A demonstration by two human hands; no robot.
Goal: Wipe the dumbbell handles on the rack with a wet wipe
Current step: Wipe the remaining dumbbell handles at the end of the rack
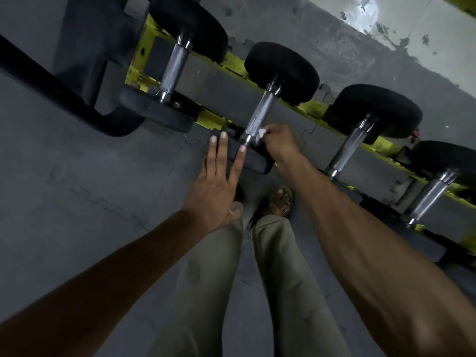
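Note:
Several black dumbbells with knurled steel handles lie across a yellow rack [311, 109]. My right hand [279, 143] is shut on a small white wet wipe [260, 134], pressed against the near end of the second dumbbell's handle [258, 115]. My left hand [219, 181] is flat with fingers spread, its fingertips resting on that dumbbell's near black head [253, 161]. Other handles show to the left [173, 69] and to the right [347, 150], [428, 198]. Most of the wipe is hidden inside my fist.
A black tubular frame [64, 96] curves along the grey floor at left. My legs in beige trousers and a sandalled foot [280, 202] stand just before the rack. A grey wall [360, 47] rises behind the dumbbells.

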